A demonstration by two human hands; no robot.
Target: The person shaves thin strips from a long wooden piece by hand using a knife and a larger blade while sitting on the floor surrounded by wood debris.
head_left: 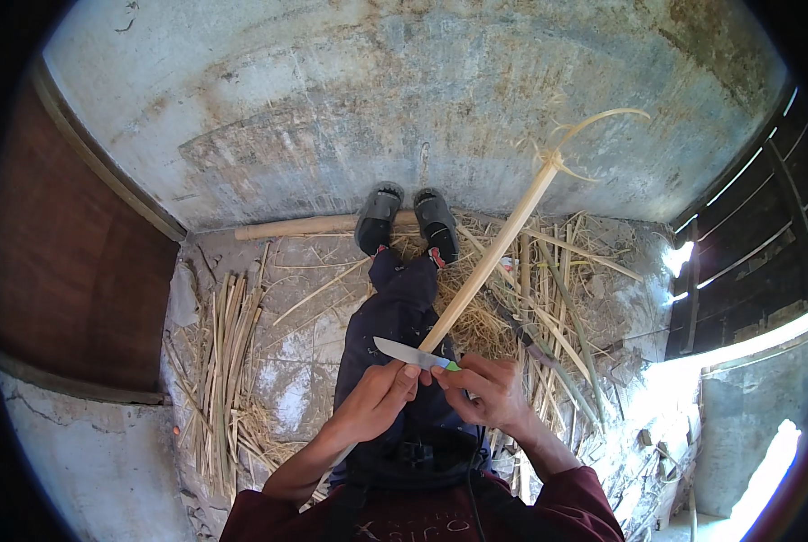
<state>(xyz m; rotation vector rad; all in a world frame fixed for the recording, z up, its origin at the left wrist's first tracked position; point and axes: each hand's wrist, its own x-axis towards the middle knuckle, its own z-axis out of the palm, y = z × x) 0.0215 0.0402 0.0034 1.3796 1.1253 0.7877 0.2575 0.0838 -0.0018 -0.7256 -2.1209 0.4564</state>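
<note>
My right hand (487, 392) is closed round the green and blue handle of a knife (397, 350). The blade points left and lies across the near end of a long pale bamboo strip (499, 244). Fingers curled, my left hand (381, 398) grips the strip's near end just below the blade, its thumb close to the metal. From there the strip slants away to the upper right, off the floor. Thin curled shavings (567, 144) fan out at its far end. The strip's lowest part is hidden behind the blade and my fingers.
A bundle of split bamboo strips (221, 361) lies on the floor at the left. Fibrous shavings (476, 312) and loose sticks (562, 307) litter the right. A thick pole (305, 226) lies along the stained wall (332, 117), beside my shoes (379, 217).
</note>
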